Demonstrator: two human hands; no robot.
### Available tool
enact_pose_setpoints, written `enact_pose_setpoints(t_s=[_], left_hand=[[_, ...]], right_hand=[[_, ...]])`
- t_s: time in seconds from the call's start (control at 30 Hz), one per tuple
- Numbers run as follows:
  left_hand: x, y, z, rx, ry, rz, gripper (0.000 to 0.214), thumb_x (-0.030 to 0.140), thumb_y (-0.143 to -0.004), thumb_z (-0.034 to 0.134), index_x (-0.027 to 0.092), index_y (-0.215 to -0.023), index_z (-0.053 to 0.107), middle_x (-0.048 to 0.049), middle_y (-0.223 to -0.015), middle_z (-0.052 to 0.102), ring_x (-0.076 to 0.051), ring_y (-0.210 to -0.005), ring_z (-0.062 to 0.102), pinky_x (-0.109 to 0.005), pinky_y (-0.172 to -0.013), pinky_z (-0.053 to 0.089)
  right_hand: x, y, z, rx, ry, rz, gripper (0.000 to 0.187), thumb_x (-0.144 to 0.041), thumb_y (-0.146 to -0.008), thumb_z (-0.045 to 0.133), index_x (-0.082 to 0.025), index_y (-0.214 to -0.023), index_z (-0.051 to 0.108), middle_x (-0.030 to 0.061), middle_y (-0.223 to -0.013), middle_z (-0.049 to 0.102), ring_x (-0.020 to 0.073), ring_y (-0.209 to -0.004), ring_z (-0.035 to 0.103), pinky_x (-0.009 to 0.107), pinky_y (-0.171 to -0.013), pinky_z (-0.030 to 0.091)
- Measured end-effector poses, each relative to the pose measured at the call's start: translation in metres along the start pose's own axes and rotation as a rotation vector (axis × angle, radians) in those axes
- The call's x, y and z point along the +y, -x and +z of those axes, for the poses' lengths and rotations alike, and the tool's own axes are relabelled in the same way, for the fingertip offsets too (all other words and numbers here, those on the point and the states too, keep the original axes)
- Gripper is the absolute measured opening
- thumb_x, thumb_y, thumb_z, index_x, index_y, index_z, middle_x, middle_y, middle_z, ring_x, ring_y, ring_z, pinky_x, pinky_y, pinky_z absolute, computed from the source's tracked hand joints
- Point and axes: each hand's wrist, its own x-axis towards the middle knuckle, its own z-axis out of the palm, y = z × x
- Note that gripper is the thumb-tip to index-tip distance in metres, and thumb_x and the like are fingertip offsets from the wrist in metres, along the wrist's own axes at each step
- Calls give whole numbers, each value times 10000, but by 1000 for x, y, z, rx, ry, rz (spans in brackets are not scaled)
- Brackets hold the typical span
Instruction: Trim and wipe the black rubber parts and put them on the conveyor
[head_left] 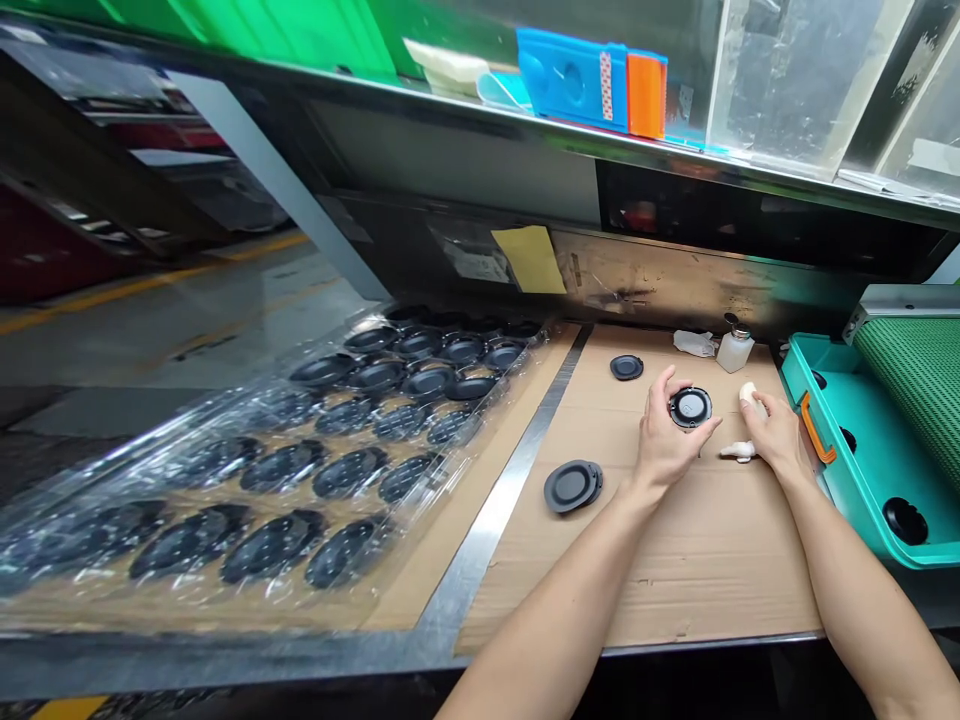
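Note:
My left hand (pixel 664 435) is closed around a round black disc part (pixel 690 407) with a white ring on its face, held just above the cardboard sheet (pixel 675 560). My right hand (pixel 772 430) sits to its right, fingers curled on a small white wad (pixel 748 393). A small white piece (pixel 739 451) lies on the cardboard between the two hands. Another black disc (pixel 626 367) lies farther back, and a short stack of black discs (pixel 574 486) rests to the left of my left wrist.
A clear plastic tray (pixel 300 450) holding several black discs covers the left of the bench. A small white pump bottle (pixel 735 347) stands at the back. A teal bin (pixel 862 450) with black parts and an orange handle sits right, beside a green conveyor belt (pixel 919 370).

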Motion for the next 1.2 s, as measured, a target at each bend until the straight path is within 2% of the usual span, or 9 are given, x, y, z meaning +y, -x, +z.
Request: enact_pose_setpoints(t_s=[0.27,0.4,0.5,0.6,0.7,0.83,0.97,1.07,1.2], left_hand=[[11,2,-3,-31,125,-110,802,282,-663,881,273,-1369,501,-97,-1302,630,-277,-1281,543,-423,-1161,363],[4,1,-4,-175,115,-254,234,449,-805,754,260,-933,701,-108,-1066,698,-326,-1254,508,-459,-1180,307],[-14,1,-4,-290,-152,-309,303,473,-895,617,235,-711,657,-119,-944,679,-341,-1207,508,-496,-1187,251],[-26,1,-6,-246,-427,-272,259,451,-887,617,211,-952,690,-157,-1271,592,-361,-1309,420,-508,-1172,240],[-23,0,-13,-304,-524,-231,418,522,-884,604,219,-1170,640,-174,-1368,533,-375,-1321,412,-525,-1143,260],[-4,3,-20,-558,-654,-192,576,546,-653,817,246,-1119,660,-157,-1308,576,-404,-1277,451,-512,-1094,323],[5,1,-20,-649,-753,-261,437,396,-682,786,250,-1081,683,-156,-1227,617,-379,-1208,520,-458,-1013,408],[-2,-24,-27,-559,-743,-244,514,346,-690,765,241,-1181,654,-171,-1257,610,-381,-1238,514,-450,-1032,401],[-27,-91,-53,-377,-912,-178,865,275,-696,751,250,-1489,406,-195,-1387,534,-407,-1321,456,-506,-1074,368]], right_hand=[[-1,0,0,-16,11,6,442,-537,-895,557,-233,-1171,719,91,-1170,730,268,-1089,649,378,-974,475],[-4,0,-2,-10,20,9,442,-538,-894,560,-233,-1167,724,92,-1143,733,264,-1065,654,375,-960,480],[-4,0,-3,-18,28,4,440,-539,-893,563,-232,-1161,728,96,-1113,739,261,-1051,655,373,-951,479],[-3,0,-2,-22,32,-12,440,-534,-897,560,-222,-1157,728,105,-1116,738,257,-1065,649,367,-964,470],[-3,0,-2,-25,40,4,440,-531,-902,550,-222,-1160,728,106,-1111,737,252,-1070,648,363,-964,470],[-5,2,-3,-31,48,1,437,-524,-911,542,-222,-1166,728,105,-1119,734,250,-1080,650,359,-972,468],[-4,4,-1,-27,32,13,433,-528,-910,546,-220,-1149,734,104,-1115,736,251,-1062,659,357,-958,474],[-2,5,4,-17,29,12,419,-524,-901,561,-229,-1142,736,96,-1103,740,250,-1051,661,357,-954,468],[-2,6,9,-18,46,24,396,-505,-907,562,-227,-1127,739,96,-1082,740,250,-1036,657,355,-938,458]])
